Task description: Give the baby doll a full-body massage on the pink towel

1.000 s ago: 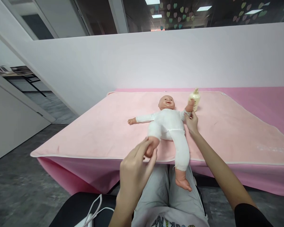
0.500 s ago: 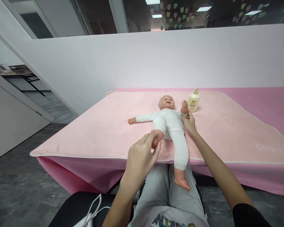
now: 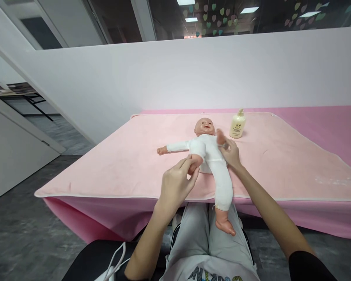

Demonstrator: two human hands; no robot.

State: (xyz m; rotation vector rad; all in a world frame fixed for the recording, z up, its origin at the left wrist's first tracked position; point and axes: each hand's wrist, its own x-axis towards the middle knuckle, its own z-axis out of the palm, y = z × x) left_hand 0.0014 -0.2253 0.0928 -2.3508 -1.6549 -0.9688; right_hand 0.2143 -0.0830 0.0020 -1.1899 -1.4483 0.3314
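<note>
A baby doll (image 3: 215, 150) with a white cloth body lies on its back on a pink towel (image 3: 119, 168), its head toward the wall. My left hand (image 3: 178, 181) grips the doll's foot on the left, with that leg bent up over the belly. My right hand (image 3: 230, 152) is closed round the doll's arm on the right, near the wrist, and holds it bent over the chest; the doll's hand there is blurred. The doll's other arm stretches out to the left on the towel. Its straight leg hangs over the table's near edge above my lap.
A pale yellow pump bottle (image 3: 238, 124) stands on the towel just beyond my right hand. A darker pink cloth (image 3: 333, 128) covers the table under the towel. Behind it rises a white wall (image 3: 193, 74). A black seat (image 3: 84, 259) with a white cable is at lower left.
My right hand has moved left, bringing the doll's arm inward over its chest and away from the bottle. My left hand keeps the bent leg by the foot, shifted slightly up.
</note>
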